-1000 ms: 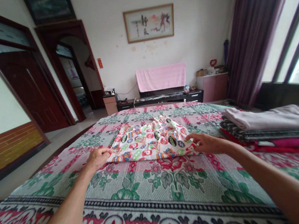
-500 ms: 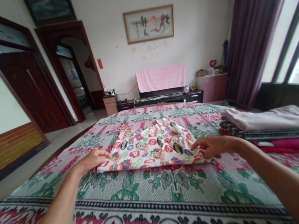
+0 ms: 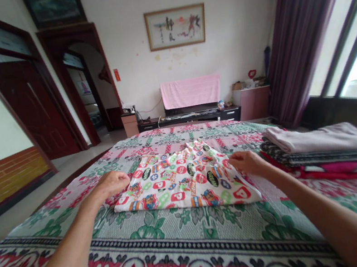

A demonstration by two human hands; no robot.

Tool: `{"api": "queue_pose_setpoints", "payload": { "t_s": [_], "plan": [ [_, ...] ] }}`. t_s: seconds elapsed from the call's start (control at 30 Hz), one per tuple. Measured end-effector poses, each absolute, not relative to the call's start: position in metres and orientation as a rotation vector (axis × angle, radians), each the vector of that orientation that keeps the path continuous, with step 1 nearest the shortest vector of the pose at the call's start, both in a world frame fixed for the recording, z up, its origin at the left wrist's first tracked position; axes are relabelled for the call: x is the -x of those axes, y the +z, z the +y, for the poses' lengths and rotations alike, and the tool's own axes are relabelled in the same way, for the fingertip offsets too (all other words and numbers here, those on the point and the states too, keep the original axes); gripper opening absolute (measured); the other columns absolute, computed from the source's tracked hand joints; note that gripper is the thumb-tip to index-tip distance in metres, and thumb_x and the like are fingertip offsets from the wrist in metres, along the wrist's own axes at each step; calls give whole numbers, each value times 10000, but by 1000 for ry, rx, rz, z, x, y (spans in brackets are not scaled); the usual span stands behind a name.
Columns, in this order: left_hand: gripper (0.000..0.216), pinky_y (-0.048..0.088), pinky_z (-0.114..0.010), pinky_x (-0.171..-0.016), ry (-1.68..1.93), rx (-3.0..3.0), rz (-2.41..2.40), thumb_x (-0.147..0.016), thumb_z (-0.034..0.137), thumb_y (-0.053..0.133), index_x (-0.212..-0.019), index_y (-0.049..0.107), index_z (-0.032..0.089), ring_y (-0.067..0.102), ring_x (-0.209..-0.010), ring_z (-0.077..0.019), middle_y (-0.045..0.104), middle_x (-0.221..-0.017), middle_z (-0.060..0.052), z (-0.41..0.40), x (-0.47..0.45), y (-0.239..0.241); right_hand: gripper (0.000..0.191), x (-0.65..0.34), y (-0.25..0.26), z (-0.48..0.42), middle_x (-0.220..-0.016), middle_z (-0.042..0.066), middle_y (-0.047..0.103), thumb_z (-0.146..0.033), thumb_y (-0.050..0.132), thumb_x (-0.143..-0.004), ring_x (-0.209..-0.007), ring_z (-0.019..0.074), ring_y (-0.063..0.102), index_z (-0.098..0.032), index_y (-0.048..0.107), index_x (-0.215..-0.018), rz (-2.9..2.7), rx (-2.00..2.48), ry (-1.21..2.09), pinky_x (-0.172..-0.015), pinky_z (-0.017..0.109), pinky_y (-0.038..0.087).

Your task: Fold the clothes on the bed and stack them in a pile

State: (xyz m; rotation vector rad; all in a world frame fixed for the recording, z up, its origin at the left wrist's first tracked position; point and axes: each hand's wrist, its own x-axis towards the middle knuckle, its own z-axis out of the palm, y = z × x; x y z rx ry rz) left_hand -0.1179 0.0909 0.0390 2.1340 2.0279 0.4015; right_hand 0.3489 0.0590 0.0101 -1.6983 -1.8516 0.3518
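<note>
A white garment (image 3: 180, 183) with a colourful cartoon print lies spread on the flowered bed cover (image 3: 140, 232) in front of me. Its near edge is fairly straight; the far edge is uneven, with a small raised bunch right of centre. My left hand (image 3: 114, 182) is closed at the garment's left side, fingers curled in against the edge. On the opposite side, my right hand (image 3: 248, 161) pinches the right edge, its fingertips at the cloth. The cloth inside both grips is mostly hidden by the fingers.
A stack of folded clothes (image 3: 332, 143) stands on the bed at the right, a pale one on top. Beyond the bed are a low black cabinet (image 3: 149, 125) and a pink cloth (image 3: 192, 91) draped over a screen. A purple curtain (image 3: 299, 34) hangs by the window.
Both hands have moved from the near corners slightly up along the sides. The garment's near edge now lies closer to me and its near corners are uncovered.
</note>
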Motion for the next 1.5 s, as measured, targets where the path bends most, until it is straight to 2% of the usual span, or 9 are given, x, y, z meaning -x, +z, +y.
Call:
{"api": "queue_pose_setpoints", "payload": {
  "t_s": [0.07, 0.17, 0.43, 0.6, 0.77, 1.07, 1.23, 1.37, 1.5],
  "plan": [
    [282, 371, -207, -558, 469, -2260, 1998, -681, 350, 488, -770, 717, 213, 575, -627, -144, 657, -642, 8, 89, 96, 37, 208, -342, 0, 64, -725, 26, 662, -345, 523, -742, -637, 150, 593, -192, 662, -762, -1822, 1572, 138, -624, 265, 452],
    [273, 375, -208, -596, 555, -2390, 1884, -710, 317, 474, -780, 721, 223, 589, -662, -138, 681, -688, 10, 82, 59, 29, 196, -335, -12, 65, -836, 33, 672, -310, 539, -725, -744, 163, 609, -214, 690, -805, -1953, 1409, 43, -721, 279, 459],
    [239, 387, -216, -623, 695, -2522, 1631, -740, 311, 499, -771, 721, 228, 589, -679, -136, 681, -700, 0, 79, -34, 32, 179, -341, -23, 67, -855, 51, 677, -279, 541, -705, -786, 179, 612, -187, 689, -747, -1965, 1424, 97, -760, 291, 463],
    [239, 387, -223, -603, 618, -2340, 1762, -726, 330, 519, -712, 716, 194, 600, -682, -153, 661, -647, -19, 92, -82, 29, 321, -340, -23, 69, -868, 74, 688, -364, 449, -808, -834, 189, 619, -175, 696, -728, -1987, 1398, 122, -805, 303, 458],
    [296, 425, -249, -624, 501, -2207, 1918, -737, 390, 515, -774, 711, 173, 632, -760, -203, 692, -771, -91, 93, -103, 13, 407, -339, -18, 71, -853, 82, 696, -426, 408, -839, -878, 208, 613, -172, 701, -717, -2054, 1397, 175, -832, 317, 454],
    [250, 450, -269, -679, 534, -2211, 1956, -776, 308, 498, -878, 707, 216, 647, -853, -216, 705, -887, -91, 90, -111, -3, 275, -334, -11, 67, -809, 40, 684, -365, 581, -744, -846, 196, 611, -199, 661, -540, -2104, 1401, 275, -805, 303, 465],
    [267, 449, -287, -674, 547, -2223, 1988, -788, 260, 452, -868, 698, 192, 648, -844, -231, 700, -882, -113, 90, -111, -3, 171, -331, -13, 63, -874, 52, 673, -287, 597, -699, -848, 187, 612, -192, 664, -574, -2033, 1395, 235, -806, 299, 464],
    [260, 438, -274, -671, 550, -2240, 1981, -784, 274, 446, -790, 693, 196, 645, -831, -218, 701, -846, -99, 92, -106, 0, 202, -329, -12, 59, -787, 42, 676, -322, 554, -737, -737, 164, 608, -182, 650, -629, -1958, 1418, 189, -702, 266, 461],
    [262, 430, -260, -691, 590, -2240, 1997, -792, 296, 447, -829, 690, 206, 638, -838, -198, 701, -863, -85, 93, -102, 2, 252, -326, -12, 57, -677, 13, 663, -392, 533, -764, -618, 136, 577, -185, 656, -690, -1891, 1468, 174, -628, 249, 442]
  ]
}}
